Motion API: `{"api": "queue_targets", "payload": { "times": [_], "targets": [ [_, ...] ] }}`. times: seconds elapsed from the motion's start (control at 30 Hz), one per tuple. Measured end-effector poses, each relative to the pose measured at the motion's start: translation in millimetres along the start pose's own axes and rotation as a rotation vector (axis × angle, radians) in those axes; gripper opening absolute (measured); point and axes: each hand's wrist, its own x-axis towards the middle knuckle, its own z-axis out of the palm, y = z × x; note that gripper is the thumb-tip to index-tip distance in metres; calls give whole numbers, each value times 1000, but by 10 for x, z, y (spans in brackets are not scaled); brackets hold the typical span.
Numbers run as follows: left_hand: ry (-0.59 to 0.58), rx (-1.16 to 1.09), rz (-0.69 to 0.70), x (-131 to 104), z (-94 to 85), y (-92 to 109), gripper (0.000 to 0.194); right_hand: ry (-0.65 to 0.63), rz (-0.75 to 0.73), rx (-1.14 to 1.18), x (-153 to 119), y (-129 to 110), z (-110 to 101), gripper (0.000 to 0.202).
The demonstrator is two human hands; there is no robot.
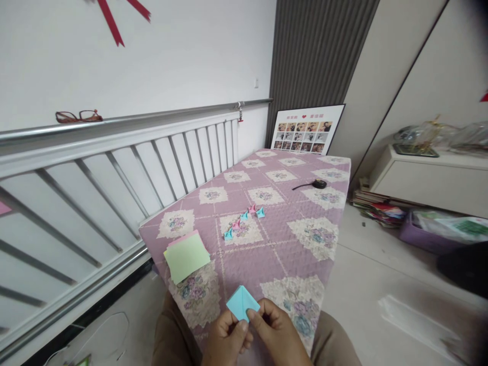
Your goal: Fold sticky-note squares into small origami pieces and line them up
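Between my two hands, over the near edge of the table, is a blue folded paper (240, 302), diamond-shaped with a crease down its middle. My left hand (227, 335) pinches its lower left edge, thumb on top. At the lower right edge my right hand (275, 325) grips it too, its thumb pressed on the front near the bottom corner. Farther off, several small folded paper pieces, pink ones (236, 224) and blue ones (227, 234), lie in a slanting row. Left of my hands rests a stack of coloured paper sheets (187, 256), pale green uppermost.
A purple floral cloth (244, 264) covers the table. A black tape-like object (319, 184) with a strap lies toward the right edge. The white radiator (183, 157) borders the left side, with glasses (79, 116) on the pipe above. A photo board (305, 129) leans behind.
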Motion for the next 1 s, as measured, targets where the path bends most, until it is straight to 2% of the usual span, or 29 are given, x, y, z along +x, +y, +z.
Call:
{"api": "queue_targets", "payload": {
  "times": [0.07,0.23,0.37,0.43,0.6,0.67,0.8,0.9,1.0],
  "targets": [
    [10,7,7,-13,8,10,36,15,5,-5,-5,-23,-17,39],
    [22,-12,-4,-33,15,-29,38,156,11,-20,-10,16,-34,41],
    [17,-48,-4,-36,2,-81,41,181,9,-35,-27,38,-19,41],
    [4,-29,-3,-35,-25,-100,40,125,17,-44,-25,2,-21,42],
    [-86,117,31,-31,-156,-155,32,-162,28,-6,-6,-132,-14,38],
    [-141,181,52,-25,-214,-173,29,-220,58,16,-7,-145,10,35],
    [-252,317,75,-22,-298,-149,24,-167,58,-64,-7,-110,44,29],
    [-245,360,76,-49,-317,-101,20,-122,40,-116,18,-76,30,32],
    [-216,356,1,-88,-313,-91,14,-127,58,-112,53,-37,15,38]
  ]
}}
